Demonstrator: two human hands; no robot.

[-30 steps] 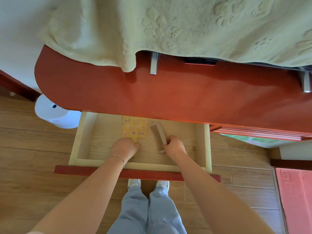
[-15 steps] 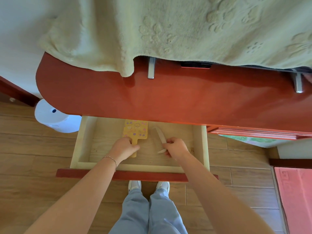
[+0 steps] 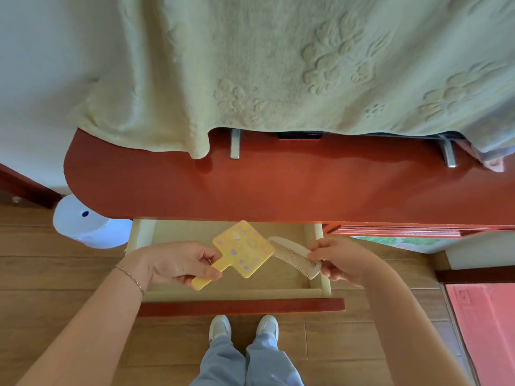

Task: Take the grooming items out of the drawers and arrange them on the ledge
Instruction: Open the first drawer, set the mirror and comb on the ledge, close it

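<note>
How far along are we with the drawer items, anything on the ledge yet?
Done: the drawer is pulled open and both items are lifted out of it. In hand: the left hand pinches the yellow hand mirror by its handle, and the right hand holds the comb. Left: neither is set down; the visible red ledge holds no grooming item.

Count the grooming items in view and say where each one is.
2. The yellow hand mirror is held by its handle in the left hand, and the comb is pinched in the right hand, both above the open drawer. Others may be hidden.
</note>
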